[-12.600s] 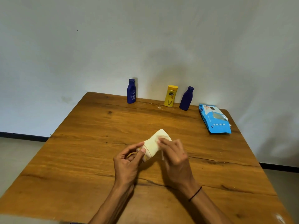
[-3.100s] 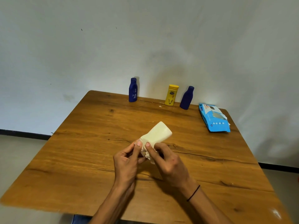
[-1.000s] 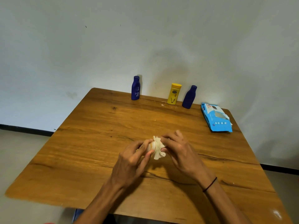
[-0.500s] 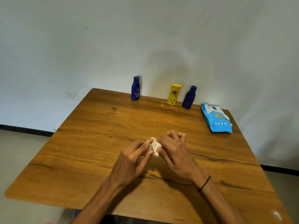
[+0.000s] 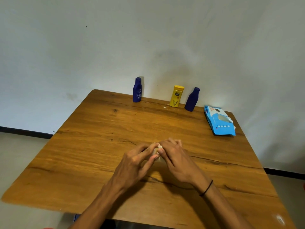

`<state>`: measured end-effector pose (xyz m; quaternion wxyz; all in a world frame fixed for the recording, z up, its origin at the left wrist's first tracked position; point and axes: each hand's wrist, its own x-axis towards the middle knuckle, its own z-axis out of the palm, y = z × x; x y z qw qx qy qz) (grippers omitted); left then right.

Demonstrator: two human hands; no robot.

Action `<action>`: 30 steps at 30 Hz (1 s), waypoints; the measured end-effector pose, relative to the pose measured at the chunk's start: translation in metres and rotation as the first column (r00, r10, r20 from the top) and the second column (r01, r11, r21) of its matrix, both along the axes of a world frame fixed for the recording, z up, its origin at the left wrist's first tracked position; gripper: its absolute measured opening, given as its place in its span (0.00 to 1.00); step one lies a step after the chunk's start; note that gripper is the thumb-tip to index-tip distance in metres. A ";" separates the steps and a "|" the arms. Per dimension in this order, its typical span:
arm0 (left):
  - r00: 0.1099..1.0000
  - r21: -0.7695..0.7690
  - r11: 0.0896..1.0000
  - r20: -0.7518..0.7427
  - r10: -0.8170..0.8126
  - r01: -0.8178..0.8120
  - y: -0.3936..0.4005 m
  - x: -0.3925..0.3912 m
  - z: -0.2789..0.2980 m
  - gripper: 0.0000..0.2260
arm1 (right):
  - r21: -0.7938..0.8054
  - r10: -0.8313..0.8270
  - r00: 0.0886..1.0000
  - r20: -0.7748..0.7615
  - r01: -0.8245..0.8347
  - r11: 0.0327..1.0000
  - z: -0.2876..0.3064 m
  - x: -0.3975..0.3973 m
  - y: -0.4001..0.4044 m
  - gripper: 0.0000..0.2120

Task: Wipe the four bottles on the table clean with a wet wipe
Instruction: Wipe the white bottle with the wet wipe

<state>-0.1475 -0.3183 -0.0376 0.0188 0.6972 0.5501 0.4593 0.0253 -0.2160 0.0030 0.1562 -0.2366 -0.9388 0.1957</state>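
Across the far edge of the tabletop (image 5: 102, 146), from ten o'clock to one o'clock, three bottles are standing upright near the wall: a dark blue bottle (image 5: 137, 90), a yellow bottle (image 5: 176, 96), then a second blue bottle (image 5: 192, 100), each apart from its neighbour. At two o'clock a blue wet-wipe pack (image 5: 219, 121) is lying flat near the right edge, well apart from the hands.

At the centre, the left hand (image 5: 134, 164) is meeting the right hand (image 5: 178, 160), and both are covering a small pale thing between them. The left hand's fingers (image 5: 149, 160) are curling in toward it, and the right hand's fingers (image 5: 171, 142) are folding over it from the other side. Only a scrap of crumpled white wet wipe (image 5: 158, 147) and a sliver of cream surface are showing, so whether the fourth bottle is lying under the hands cannot be told for sure, though it seems likely. A thin black band (image 5: 206, 189) is circling the right wrist.

Judging by this, one bottle is being worked on, while the three at the back are waiting, untouched for now, so most of the wiping probably lies ahead.
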 end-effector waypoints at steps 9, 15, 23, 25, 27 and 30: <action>0.995 -0.035 0.999 0.093 0.034 -0.030 -0.002 -0.023 -0.002 0.15 | -0.048 0.015 0.995 0.102 -0.010 0.999 -0.023 0.034 0.033 0.17; 0.989 -0.054 0.998 0.141 0.036 -0.029 0.002 -0.022 0.001 0.15 | -0.349 0.018 0.996 -0.090 -0.048 0.936 -0.018 0.032 0.040 0.14; 0.992 -0.045 0.999 0.127 0.013 -0.007 0.003 -0.015 0.003 0.14 | -0.104 0.000 0.996 -0.094 -0.010 0.995 -0.006 -0.003 0.014 0.22; 0.988 -0.053 0.999 0.151 0.005 0.003 0.001 -0.019 0.005 0.14 | -0.158 0.071 0.997 -0.026 -0.074 0.985 -0.001 0.006 0.020 0.18; 0.983 -0.060 0.998 0.185 0.012 -0.001 -0.001 -0.024 0.005 0.14 | -0.267 0.102 0.993 0.061 -0.082 0.960 0.000 0.020 0.031 0.13; 0.972 -0.047 0.997 0.227 0.062 -0.053 0.000 -0.028 0.005 0.13 | -0.375 0.092 0.995 0.046 -0.068 0.925 -0.006 0.038 0.046 0.13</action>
